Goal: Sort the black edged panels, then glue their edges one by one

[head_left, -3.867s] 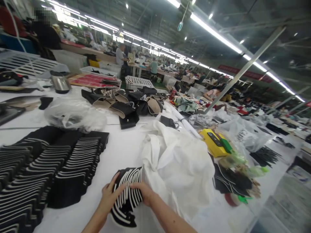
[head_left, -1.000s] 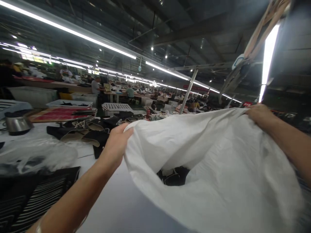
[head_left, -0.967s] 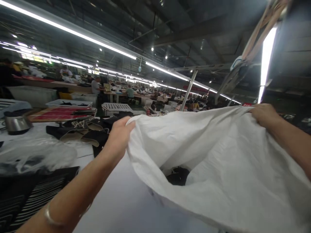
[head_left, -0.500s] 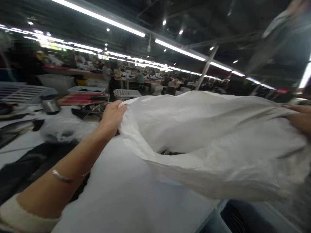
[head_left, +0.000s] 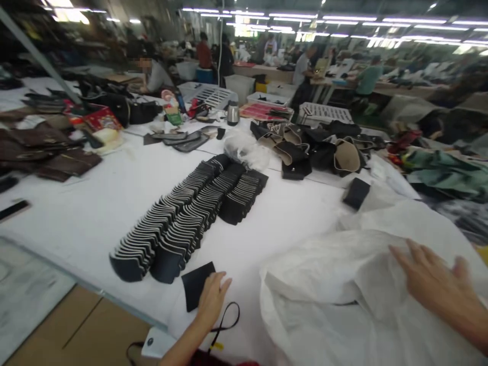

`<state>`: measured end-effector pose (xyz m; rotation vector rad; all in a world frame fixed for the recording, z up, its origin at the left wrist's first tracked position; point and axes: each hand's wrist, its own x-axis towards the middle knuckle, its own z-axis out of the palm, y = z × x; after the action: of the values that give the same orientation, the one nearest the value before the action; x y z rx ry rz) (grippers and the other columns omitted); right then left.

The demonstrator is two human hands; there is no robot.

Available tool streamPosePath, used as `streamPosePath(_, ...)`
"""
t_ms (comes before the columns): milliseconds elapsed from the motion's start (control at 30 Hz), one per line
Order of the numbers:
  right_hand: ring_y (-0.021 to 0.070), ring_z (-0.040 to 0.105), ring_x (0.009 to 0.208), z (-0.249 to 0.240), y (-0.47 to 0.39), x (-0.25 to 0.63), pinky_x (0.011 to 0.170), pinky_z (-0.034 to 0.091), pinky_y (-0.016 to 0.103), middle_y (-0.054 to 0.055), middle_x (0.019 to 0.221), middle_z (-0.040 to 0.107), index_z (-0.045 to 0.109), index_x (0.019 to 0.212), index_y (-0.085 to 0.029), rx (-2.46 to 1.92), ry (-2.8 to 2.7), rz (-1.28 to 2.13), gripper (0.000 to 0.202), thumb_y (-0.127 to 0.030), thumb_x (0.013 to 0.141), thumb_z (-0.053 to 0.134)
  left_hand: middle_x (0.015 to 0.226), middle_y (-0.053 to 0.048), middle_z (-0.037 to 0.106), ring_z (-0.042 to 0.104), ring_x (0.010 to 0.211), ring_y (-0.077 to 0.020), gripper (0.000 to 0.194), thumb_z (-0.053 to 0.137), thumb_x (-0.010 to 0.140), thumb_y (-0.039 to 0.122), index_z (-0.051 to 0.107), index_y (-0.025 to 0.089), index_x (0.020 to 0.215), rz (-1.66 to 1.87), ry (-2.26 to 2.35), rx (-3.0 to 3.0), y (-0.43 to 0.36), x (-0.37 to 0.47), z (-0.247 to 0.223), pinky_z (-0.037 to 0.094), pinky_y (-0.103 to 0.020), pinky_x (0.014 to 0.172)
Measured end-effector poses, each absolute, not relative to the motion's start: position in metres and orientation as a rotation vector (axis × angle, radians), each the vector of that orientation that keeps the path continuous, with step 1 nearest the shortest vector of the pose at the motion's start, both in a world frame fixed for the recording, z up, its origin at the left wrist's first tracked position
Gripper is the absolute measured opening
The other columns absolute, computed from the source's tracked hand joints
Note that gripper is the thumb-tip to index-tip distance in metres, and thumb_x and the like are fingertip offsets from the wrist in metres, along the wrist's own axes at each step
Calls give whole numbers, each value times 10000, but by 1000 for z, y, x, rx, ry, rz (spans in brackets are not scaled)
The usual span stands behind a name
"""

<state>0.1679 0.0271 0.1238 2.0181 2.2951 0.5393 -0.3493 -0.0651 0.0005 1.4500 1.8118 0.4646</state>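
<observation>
My left hand [head_left: 212, 301] is at the right edge of a flat black rectangular piece [head_left: 193, 285] near the front of the white table. Its bent fingers look closed on that edge; the fingertips' hold is partly hidden. My right hand [head_left: 432, 272] lies with fingers spread on a large crumpled white bag [head_left: 316, 284], which spreads over the table's right side. Left of the bag, black pieces with pale edges stand in long overlapping rows [head_left: 183, 213]. Another small black piece [head_left: 356, 193] lies by the bag's far edge.
Black and beige bags [head_left: 305, 147] are heaped beyond the rows, beside a clear plastic bag [head_left: 246, 150] and a metal cup [head_left: 232, 113]. Brown leather goods [head_left: 46, 150] lie far left. A white phone-like object [head_left: 157, 341] and black cord [head_left: 231, 316] are near my left arm.
The view has swung left and down. The white bag, earlier held up stretched between both hands, now lies on the table. My left hand has left it for the black piece; my right hand has opened.
</observation>
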Motion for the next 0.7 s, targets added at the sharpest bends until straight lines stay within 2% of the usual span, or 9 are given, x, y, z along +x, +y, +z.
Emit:
streamPosePath(67,361,461,1270,107,40,93,1056,204,645,240,1417,453,642,1237,-143,1870,2438,404,538,-105,773,370,1374,-170,472,377,1314,-299,499,424,897,236,442,86,1373,293,2035,1558,-67,-390,-15,257,-451,1137)
streamPosePath(133,284,554,1175,98,47,13,1036,372,496,166,1303,583,627,1239,-165,1755,2634,-62,533,-98,776,372,1435,-140,414,287,1376,-295,620,457,846,112,340,117,1454,16,2139,1660,-63,-420,-31,210,-418,1157)
streamPosePath(233,218,630,1016,81,56,-87,927,476,364,94,1153,667,646,1172,-200,1674,2649,-863,434,-162,843,366,1281,-138,551,432,1279,-286,674,485,751,-5,414,109,1411,-164,2134,1619,-55,-440,-52,310,-386,1091)
streamPosePath(333,204,651,905,53,81,-136,886,483,328,58,1057,698,682,1062,-209,1817,2492,-1312,349,-169,810,443,1172,-98,635,561,1151,-224,548,510,710,-26,591,140,1225,-175,2080,1543,-46,-445,-61,412,-295,984)
streamPosePath(433,208,661,872,30,124,-137,852,483,325,62,975,714,695,993,-195,2084,2340,-1326,302,-152,789,476,1206,-60,630,579,1133,-196,397,493,814,63,628,218,1154,-76,2090,1561,-25,-446,-52,444,-282,945)
streamPosePath(533,202,662,842,19,169,-121,788,490,313,70,914,714,689,998,-169,2273,2230,-1273,286,-154,782,503,1094,-95,618,579,1032,-225,329,391,925,171,630,188,1151,329,2225,1805,14,-439,-26,467,-336,885)
streamPosePath(633,185,657,797,14,204,-113,728,490,288,63,840,706,681,1002,-151,2365,2169,-1279,268,-158,791,517,918,-93,573,545,876,-224,372,375,926,140,620,148,1206,772,2365,2048,66,-420,-4,462,-363,838)
streamPosePath(700,182,656,801,11,224,-116,723,491,286,65,859,708,677,1007,-150,2400,2159,-1283,258,-164,799,525,933,-99,559,531,857,-219,437,370,905,80,595,165,1270,915,2466,2071,101,-403,-4,458,-370,828)
